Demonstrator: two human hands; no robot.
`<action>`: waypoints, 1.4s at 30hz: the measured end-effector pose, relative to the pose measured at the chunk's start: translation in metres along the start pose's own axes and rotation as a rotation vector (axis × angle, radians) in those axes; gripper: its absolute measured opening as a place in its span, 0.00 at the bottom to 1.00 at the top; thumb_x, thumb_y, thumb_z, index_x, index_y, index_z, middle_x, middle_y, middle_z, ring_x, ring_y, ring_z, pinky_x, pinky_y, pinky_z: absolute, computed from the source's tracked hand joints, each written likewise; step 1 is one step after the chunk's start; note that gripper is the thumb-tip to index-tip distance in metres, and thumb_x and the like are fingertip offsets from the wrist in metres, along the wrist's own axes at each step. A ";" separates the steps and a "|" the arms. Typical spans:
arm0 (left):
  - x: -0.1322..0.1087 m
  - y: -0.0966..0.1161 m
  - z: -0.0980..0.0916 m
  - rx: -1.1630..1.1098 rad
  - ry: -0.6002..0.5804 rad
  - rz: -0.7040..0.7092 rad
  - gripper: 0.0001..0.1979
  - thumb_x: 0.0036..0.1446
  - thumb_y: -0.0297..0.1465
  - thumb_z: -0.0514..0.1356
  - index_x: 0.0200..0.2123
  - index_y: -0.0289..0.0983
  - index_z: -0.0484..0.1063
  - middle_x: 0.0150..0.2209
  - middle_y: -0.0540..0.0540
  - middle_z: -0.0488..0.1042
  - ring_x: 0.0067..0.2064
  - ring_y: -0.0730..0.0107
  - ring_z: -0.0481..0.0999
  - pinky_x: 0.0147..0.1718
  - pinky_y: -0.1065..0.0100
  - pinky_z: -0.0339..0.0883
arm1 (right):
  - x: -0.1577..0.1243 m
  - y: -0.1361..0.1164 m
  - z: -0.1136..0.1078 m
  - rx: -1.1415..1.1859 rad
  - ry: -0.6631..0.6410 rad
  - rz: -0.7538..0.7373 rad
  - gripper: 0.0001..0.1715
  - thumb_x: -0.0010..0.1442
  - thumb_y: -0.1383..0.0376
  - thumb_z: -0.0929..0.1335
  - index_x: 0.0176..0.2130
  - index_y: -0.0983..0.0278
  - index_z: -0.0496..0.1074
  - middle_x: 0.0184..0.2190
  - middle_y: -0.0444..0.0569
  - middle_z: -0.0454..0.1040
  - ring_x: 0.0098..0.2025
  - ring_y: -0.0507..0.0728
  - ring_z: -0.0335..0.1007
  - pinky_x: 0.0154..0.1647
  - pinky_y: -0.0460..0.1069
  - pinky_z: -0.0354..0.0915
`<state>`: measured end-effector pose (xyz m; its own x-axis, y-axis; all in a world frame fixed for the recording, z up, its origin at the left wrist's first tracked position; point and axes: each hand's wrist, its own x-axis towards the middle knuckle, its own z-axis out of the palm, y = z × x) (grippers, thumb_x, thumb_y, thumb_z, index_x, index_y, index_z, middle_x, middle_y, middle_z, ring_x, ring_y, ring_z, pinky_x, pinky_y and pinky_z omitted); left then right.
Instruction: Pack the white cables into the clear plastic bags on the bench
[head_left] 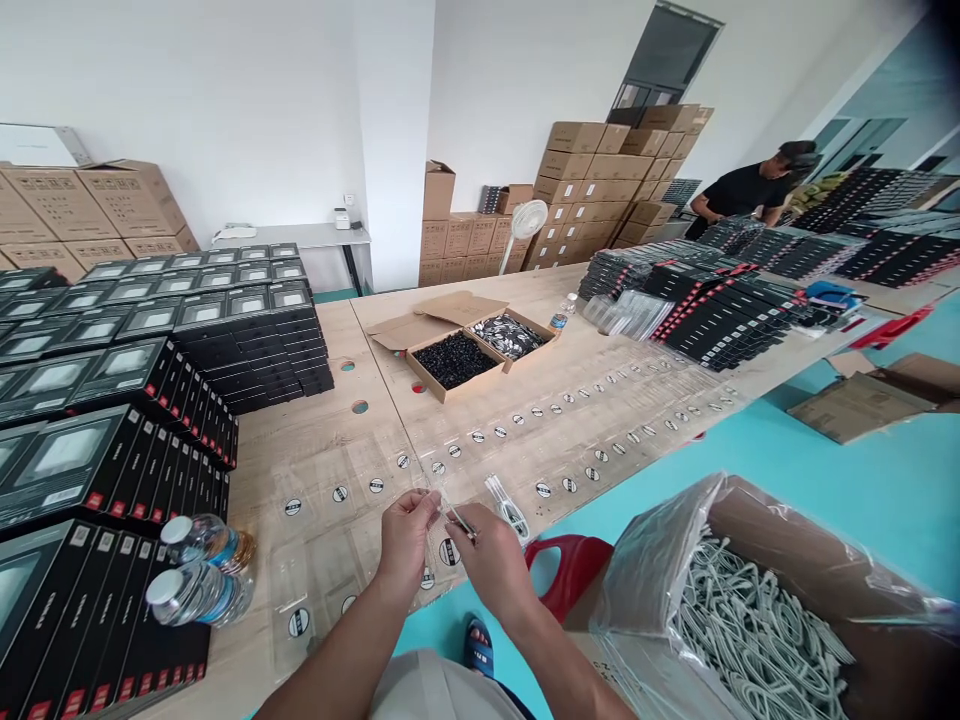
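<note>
My left hand [405, 540] pinches the top edge of a clear plastic bag [439, 545] with a round black label, at the table's near edge. My right hand [491, 560] is closed on the same bag's other side, with a thin pale piece between its fingers that I cannot name. A coiled white cable [508, 510] lies on the table just right of my hands. Rows of clear labelled bags [570, 430] are spread flat across the wooden table [315, 440].
Stacks of black product boxes [112, 400] fill the left; two water bottles [199, 575] lie beside them. An open carton of white cables [757, 620] sits lower right, near a red stool [574, 570]. A carton of small parts [465, 355] stands mid-table. A person [750, 190] works far right.
</note>
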<state>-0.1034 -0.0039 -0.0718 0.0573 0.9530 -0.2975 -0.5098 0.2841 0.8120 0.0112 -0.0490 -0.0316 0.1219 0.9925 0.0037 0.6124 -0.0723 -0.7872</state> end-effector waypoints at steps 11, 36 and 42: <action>-0.006 0.003 0.003 -0.045 -0.018 -0.069 0.14 0.43 0.40 0.70 0.27 0.36 0.77 0.29 0.49 0.73 0.33 0.70 0.73 0.43 0.63 0.69 | 0.014 0.007 -0.002 0.210 -0.016 0.215 0.16 0.55 0.57 0.66 0.21 0.61 0.67 0.19 0.45 0.73 0.22 0.53 0.63 0.25 0.48 0.56; 0.009 -0.007 0.004 -0.034 0.138 0.029 0.17 0.43 0.40 0.69 0.25 0.38 0.65 0.23 0.56 0.67 0.24 0.77 0.65 0.26 0.71 0.60 | 0.031 0.003 0.034 0.336 -0.104 0.286 0.22 0.55 0.51 0.67 0.19 0.62 0.65 0.12 0.42 0.66 0.18 0.52 0.67 0.19 0.45 0.56; 0.018 -0.009 0.000 -0.018 0.244 0.070 0.17 0.44 0.39 0.68 0.23 0.39 0.62 0.19 0.59 0.62 0.21 0.78 0.61 0.24 0.72 0.56 | 0.034 0.001 0.041 0.389 -0.135 0.354 0.14 0.53 0.56 0.69 0.23 0.62 0.66 0.15 0.39 0.64 0.18 0.51 0.64 0.17 0.44 0.56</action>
<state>-0.0981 0.0109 -0.0842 -0.1865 0.9162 -0.3546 -0.5208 0.2139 0.8265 -0.0158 -0.0111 -0.0579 0.1505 0.9199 -0.3620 0.2146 -0.3879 -0.8964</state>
